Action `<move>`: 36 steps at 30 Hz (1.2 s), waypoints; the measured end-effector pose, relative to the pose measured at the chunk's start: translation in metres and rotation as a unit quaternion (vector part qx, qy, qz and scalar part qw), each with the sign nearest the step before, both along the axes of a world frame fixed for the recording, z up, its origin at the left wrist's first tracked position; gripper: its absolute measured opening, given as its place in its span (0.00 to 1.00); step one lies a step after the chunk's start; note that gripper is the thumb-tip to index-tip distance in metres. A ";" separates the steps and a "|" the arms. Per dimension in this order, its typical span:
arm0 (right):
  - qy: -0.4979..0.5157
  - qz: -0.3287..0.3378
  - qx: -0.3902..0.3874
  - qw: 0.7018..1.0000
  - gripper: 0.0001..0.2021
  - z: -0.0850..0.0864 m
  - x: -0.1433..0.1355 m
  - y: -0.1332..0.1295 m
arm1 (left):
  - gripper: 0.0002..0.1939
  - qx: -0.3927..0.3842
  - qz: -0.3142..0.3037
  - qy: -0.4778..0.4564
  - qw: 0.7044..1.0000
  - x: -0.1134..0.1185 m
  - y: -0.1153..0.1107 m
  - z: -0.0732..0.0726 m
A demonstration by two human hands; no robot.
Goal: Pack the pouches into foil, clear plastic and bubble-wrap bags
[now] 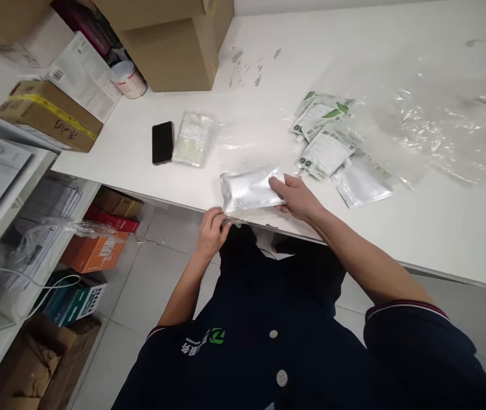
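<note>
My right hand [296, 196] grips the right end of a silver foil pouch [251, 189], thumb on top, near the table's front edge. The pouch lies almost level, with its plain shiny side up. At the table edge, just below the pouch's left end, my left hand [212, 230] is closed on a bit of clear plastic film [232, 221]; how far the film runs under the pouch is hard to see. To the right lie several white-and-green pouches [327, 151] in a loose pile, with another silver pouch [363, 181] beside them.
A black phone [163, 142] and a plastic-wrapped packet [194, 138] lie left of the pouch. Cardboard boxes [174, 54] and a can [127, 80] stand at the back left. Crumpled clear plastic [435, 125] spreads over the right side. Shelves with an orange box [95, 250] stand lower left.
</note>
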State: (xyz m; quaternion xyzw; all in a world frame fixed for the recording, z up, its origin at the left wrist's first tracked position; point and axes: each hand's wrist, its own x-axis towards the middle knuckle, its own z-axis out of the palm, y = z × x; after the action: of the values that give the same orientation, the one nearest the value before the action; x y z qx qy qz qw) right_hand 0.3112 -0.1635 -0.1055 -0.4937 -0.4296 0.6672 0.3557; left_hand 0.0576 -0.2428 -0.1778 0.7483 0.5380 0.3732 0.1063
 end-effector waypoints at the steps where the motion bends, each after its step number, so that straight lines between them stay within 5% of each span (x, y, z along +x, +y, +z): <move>1: -0.033 0.015 0.010 0.999 0.18 -0.005 -0.002 0.003 | 0.12 0.004 0.016 -0.005 1.000 -0.002 0.001 -0.003; 5: -0.174 0.042 0.072 0.981 0.15 -0.013 0.002 0.008 | 0.19 0.006 0.026 -0.006 1.000 -0.007 0.005 -0.008; 11: -0.259 0.059 0.097 0.959 0.19 -0.016 0.006 0.011 | 0.18 -0.007 -0.027 0.026 0.999 -0.012 0.014 0.002; 17: -0.434 0.067 0.217 0.872 0.21 0.006 0.002 -0.002 | 0.11 -0.016 -0.069 0.026 0.997 -0.011 0.019 0.015; 21: -0.342 0.245 0.370 0.828 0.32 0.032 0.024 -0.026 | 0.11 -0.009 -0.080 -0.032 0.996 -0.011 0.013 0.037; 24: -0.335 0.321 0.398 0.792 0.25 0.045 0.035 -0.035 | 0.11 0.036 -0.082 -0.083 0.993 -0.010 0.014 0.051; 31: -0.474 0.289 0.334 0.762 0.21 0.053 0.014 0.031 | 0.17 0.019 0.113 -0.125 0.986 0.010 0.078 0.050; 36: -0.575 0.133 0.429 0.684 0.17 0.035 -0.004 0.058 | 0.13 -0.104 0.149 -0.013 0.983 0.015 0.125 0.043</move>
State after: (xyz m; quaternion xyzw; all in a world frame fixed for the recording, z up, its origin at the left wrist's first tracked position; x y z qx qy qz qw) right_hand 0.3071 -0.1055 -0.0703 -0.5115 -0.8502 0.0356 0.1192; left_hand 0.0723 -0.1181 -0.1350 0.6396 0.6780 0.3365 0.1340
